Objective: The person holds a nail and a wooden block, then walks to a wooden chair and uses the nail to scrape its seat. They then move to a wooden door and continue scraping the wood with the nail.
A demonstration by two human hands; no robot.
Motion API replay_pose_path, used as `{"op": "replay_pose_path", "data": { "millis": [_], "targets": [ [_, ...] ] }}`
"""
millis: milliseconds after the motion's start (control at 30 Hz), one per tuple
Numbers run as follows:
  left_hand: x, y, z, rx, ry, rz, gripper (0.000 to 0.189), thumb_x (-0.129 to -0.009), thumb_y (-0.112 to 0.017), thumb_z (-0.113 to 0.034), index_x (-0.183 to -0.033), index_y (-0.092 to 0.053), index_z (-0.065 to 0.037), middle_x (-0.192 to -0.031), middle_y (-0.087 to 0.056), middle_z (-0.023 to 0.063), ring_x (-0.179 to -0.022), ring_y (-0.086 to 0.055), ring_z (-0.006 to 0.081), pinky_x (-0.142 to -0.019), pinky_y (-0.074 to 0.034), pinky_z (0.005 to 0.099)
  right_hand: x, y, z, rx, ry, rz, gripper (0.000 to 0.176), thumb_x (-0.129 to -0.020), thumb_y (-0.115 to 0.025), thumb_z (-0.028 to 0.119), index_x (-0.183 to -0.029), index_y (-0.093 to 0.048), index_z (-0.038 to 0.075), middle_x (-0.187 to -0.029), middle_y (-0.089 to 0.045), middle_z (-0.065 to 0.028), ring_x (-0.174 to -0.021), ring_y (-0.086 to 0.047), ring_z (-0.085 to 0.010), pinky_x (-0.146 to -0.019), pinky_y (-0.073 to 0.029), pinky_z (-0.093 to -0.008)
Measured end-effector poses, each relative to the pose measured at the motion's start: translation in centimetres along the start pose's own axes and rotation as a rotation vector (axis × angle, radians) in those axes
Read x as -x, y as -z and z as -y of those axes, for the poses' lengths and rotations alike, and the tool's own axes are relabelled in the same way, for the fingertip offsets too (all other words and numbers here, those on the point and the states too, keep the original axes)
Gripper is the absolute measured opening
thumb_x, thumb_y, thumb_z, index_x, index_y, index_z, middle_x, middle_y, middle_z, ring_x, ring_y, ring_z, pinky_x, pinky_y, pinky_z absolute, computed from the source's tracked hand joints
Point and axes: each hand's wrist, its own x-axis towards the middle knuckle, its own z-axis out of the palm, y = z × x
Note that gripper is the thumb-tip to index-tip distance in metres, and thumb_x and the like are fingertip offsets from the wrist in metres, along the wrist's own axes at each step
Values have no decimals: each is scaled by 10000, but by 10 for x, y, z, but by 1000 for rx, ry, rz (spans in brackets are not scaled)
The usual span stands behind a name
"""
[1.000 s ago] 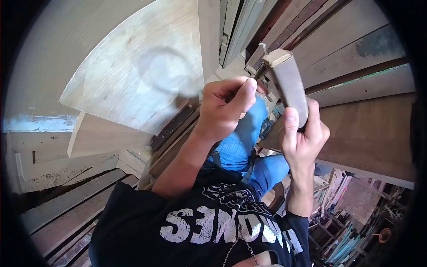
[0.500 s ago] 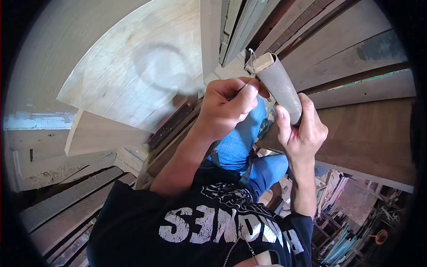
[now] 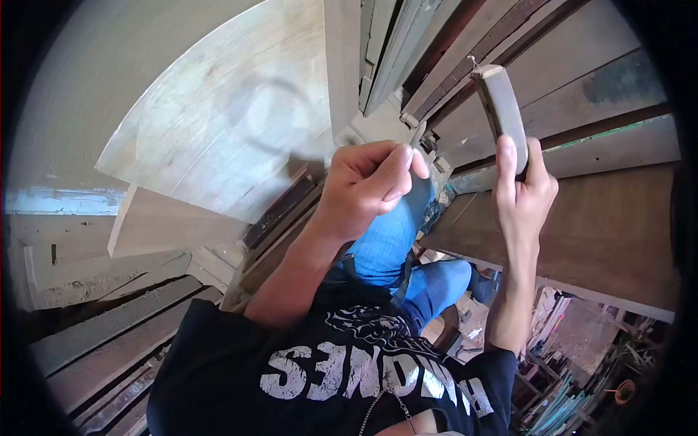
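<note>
My right hand [image 3: 525, 185] grips the lower end of a greyish curved block [image 3: 503, 98], thumb on one side and fingers on the other. The block stands tilted, its pale end up, with a thin whitish strand [image 3: 474, 64] at the top corner. My left hand [image 3: 378, 178] is closed in a pinch, thumb against curled fingers, above my jeans-covered leg [image 3: 385, 243]. Whatever it may hold is too small or hidden to name. A space separates the hand from the block.
A curved pale wooden panel [image 3: 218, 109] stands at the left, with a plank [image 3: 163, 221] below it. Boards [image 3: 560, 94] lean at the upper right. A wide brown board [image 3: 582, 225] lies beyond my right hand. Scraps and sticks [image 3: 560, 400] fill the lower right.
My right hand has moved right and slightly up with the block, away from my left hand. The block now shows its narrower side. My left hand stays closed, almost in place.
</note>
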Motion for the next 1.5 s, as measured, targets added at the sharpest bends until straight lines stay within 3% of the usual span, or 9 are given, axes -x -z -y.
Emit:
{"op": "replay_pose_path", "data": {
  "millis": [267, 367, 467, 567, 933, 1033, 1200, 1467, 1500],
  "targets": [
    [0, 0, -9, 32, 70, -8, 302, -1045, -453, -165, -895, -592, 58, -574, -387, -66, -469, -287, 4, -439, -206, 202, 16, 13, 26, -157, 42, 87, 192, -904, -666, 166, -966, -621, -10, -615, -600, -82, -542, -560, -95, -518, -440, -246],
    [-1, 0, -10, -19, 59, -50, 296, -1042, -446, -140, -885, -598, 60, -573, -386, -71, -467, -287, 4, -435, -204, 203, 17, 14, 34, -90, 149, 93, 202, -986, -532, 180, -969, -581, -16, -589, -494, 1, -528, -436, -36, -484, -342, -221],
    [0, 2, -8, -61, 34, -93, 276, -1030, -459, -112, -867, -613, 49, -573, -394, -69, -469, -290, 6, -421, -197, 207, 20, 13, 39, -69, 171, 100, 310, -875, -712, 245, -1004, -626, -23, -686, -646, -112, -586, -647, -162, -547, -496, -281],
    [2, 9, -7, 0, 52, -78, 170, -945, -570, -83, -907, -705, 12, -699, -585, -42, -659, -495, 33, -607, -412, 211, 20, 6, 43, -8, 353, 102, 457, -827, -764, 371, -1008, -629, -26, -712, -652, -131, -581, -663, -216, -520, -507, -307],
    [-2, 7, 8, -388, -156, -229, 154, -946, -576, -68, -907, -701, 13, -659, -581, -42, -590, -455, 20, -507, -370, 214, 8, -24, 20, 270, 463, 78, 473, -839, -690, 522, -915, -634, 59, -592, -573, -96, -445, -574, -226, -409, -433, -333],
    [8, -9, 6, -504, -289, -53, 192, -971, -554, -75, -862, -674, 27, -646, -564, -32, -576, -449, 15, -509, -341, 195, -12, -34, -28, 834, 209, 129, 492, -871, -628, 557, -877, -627, 65, -550, -580, -145, -468, -608, -311, -426, -458, -406],
    [1, -8, 6, -371, -96, -141, 279, -1014, -513, -159, -861, -656, 25, -586, -456, -70, -520, -361, 3, -481, -271, 202, -30, -20, -10, 270, -62, 175, 472, -920, -591, 504, -841, -618, 40, -521, -569, -185, -528, -616, -395, -498, -474, -462],
    [1, -5, -2, -312, -38, -139, 213, -983, -555, -121, -885, -688, 14, -651, -513, -69, -615, -411, 4, -546, -330, 193, 10, 3, 17, -83, 66, 118, 192, -964, -604, 197, -930, -615, 9, -578, -512, -49, -540, -442, -48, -492, -373, -238],
    [1, -6, -3, -317, -29, -145, 213, -982, -554, -117, -884, -688, 17, -661, -526, -66, -621, -422, 5, -552, -340, 192, 12, 8, 21, -66, 74, 135, 222, -885, -710, 209, -934, -631, 7, -594, -606, -105, -499, -598, -127, -473, -441, -270]
  ]
}}
